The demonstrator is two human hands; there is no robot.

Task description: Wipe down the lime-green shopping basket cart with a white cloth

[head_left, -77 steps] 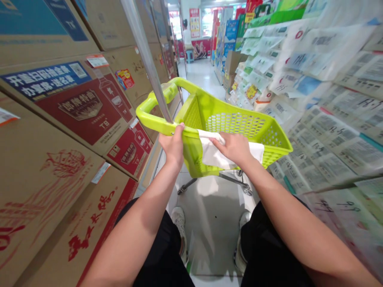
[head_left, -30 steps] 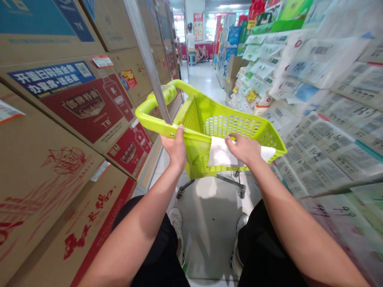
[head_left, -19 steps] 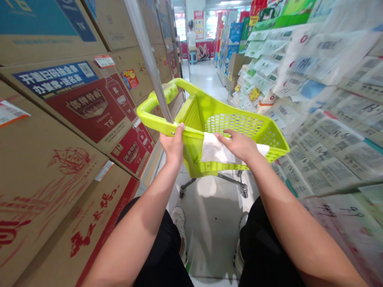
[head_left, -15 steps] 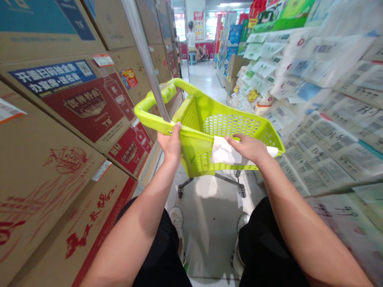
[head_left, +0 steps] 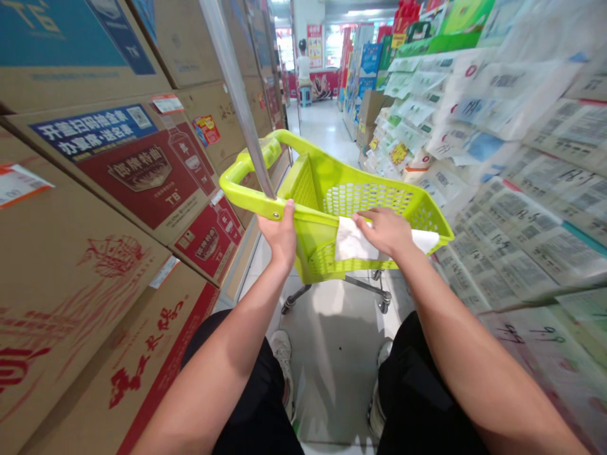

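Observation:
A lime-green shopping cart (head_left: pixel 322 249) stands sideways before me, its handle end to the left and its basket to the right. My left hand (head_left: pixel 281 235) grips the cart's near side below the handle, thumb on top of the rim. A white cloth (head_left: pixel 349 239) drapes over the near rim of the basket. On that cloth lies my right hand (head_left: pixel 386 230), fingers bent over the rim and pressing the cloth to it; the fingertips are partly hidden. A metal pole (head_left: pixel 239 95) rises from the handle end toward the upper left.
Stacked cardboard cartons (head_left: pixel 142 170) line the left side closely. Packs of tissue (head_left: pixel 502 215) are piled along the right. Down the aisle a person (head_left: pixel 303 66) sits on a blue stool (head_left: pixel 306 95). An open carton (head_left: pixel 372 110) stands by the right-hand shelves.
My right hand has slid a little to the left along the rim, on the cloth. My left hand still holds the cart, which appears slightly further right in view.

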